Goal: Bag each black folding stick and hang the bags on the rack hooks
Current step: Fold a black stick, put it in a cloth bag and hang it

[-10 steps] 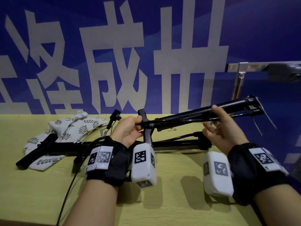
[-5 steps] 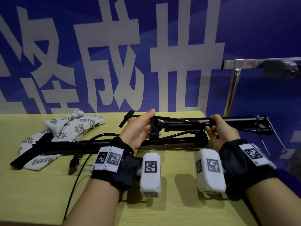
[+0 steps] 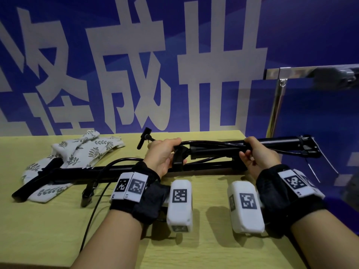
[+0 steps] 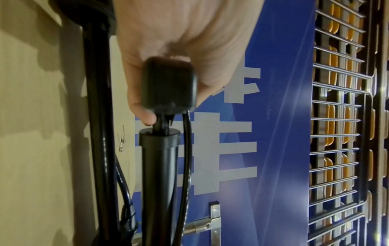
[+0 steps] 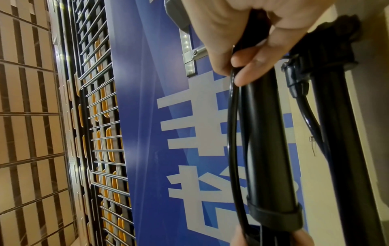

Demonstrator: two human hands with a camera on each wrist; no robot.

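Observation:
I hold one black folding stick (image 3: 275, 145) level just above the yellow table (image 3: 48, 226). My left hand (image 3: 165, 152) grips the black handle (image 4: 168, 84) at the stick's left end, fingers curled over it. My right hand (image 3: 254, 152) is wrapped round the tube (image 5: 265, 133) and its thin black hose (image 5: 232, 141). A second black stick (image 3: 108, 172) lies on the table beneath, its left end over leaf-print white cloth bags (image 3: 83, 150).
A chrome rack post and bar (image 3: 277, 105) stand at the table's right rear corner. A blue banner with large pale characters (image 3: 174, 65) backs the table. A black cable (image 3: 91, 216) trails toward the front edge.
The held stick has swung down from a rightward-rising tilt to level, closer to the table. My left hand has closed over its handle; the right hand has wrapped round the tube.

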